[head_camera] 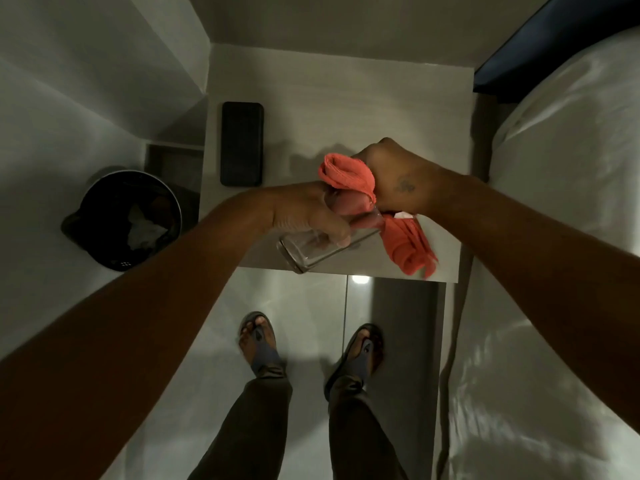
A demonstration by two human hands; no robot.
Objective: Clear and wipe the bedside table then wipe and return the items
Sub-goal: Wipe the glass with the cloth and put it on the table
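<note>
- The left hand (304, 216) holds a clear drinking glass (322, 245) tipped on its side above the near edge of the table (346, 109), fingers (341, 237) wrapped around its body.
- The glass's base points toward 7 o'clock, its mouth toward 2 o'clock.
- The right hand (398, 181) is clenched on a red cloth (349, 174), part of it pushed into the glass's mouth; a loose tail (408, 247) hangs toward 5 o'clock.
- A dark phone (241, 143) lies flat on the table at 10 o'clock from the hands, near the left edge.
- A black waste bin (121, 220) with crumpled paper inside stands on the floor at 9 o'clock, beside the table.
- A white-sheeted bed (561, 202) runs along the 3 o'clock side.
- Two sandalled feet (258, 341) stand on the pale floor at 6 o'clock.
</note>
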